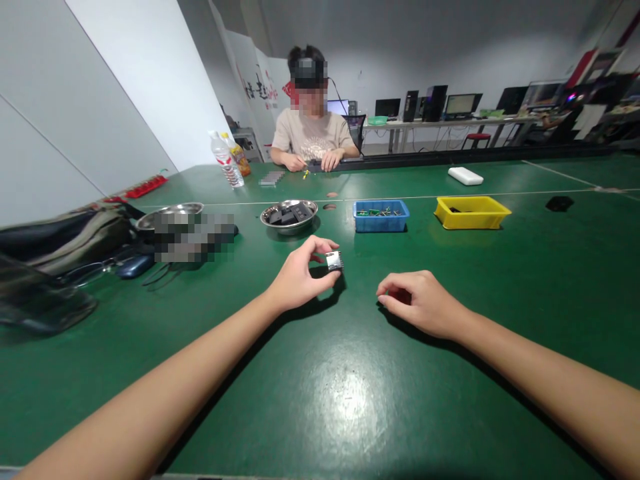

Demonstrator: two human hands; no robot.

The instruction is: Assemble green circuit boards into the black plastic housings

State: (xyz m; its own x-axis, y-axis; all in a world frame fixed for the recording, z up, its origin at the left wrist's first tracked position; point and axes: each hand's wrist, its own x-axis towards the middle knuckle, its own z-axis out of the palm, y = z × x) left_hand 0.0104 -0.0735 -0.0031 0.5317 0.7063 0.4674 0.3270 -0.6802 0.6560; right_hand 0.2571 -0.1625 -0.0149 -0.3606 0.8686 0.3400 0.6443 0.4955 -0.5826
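Observation:
My left hand pinches a small silver and black block-shaped part between thumb and fingers, just above the green table. My right hand rests on the table a little to the right, its fingers curled in loosely; something red shows under the fingers, too hidden to name. Beyond my hands stand a metal bowl of dark parts, a blue bin of small green pieces and a yellow bin.
Another person sits across the table, both hands on small parts. Two bottles stand at the far left, bags and a second metal bowl lie at my left. A white box and a black object lie far right.

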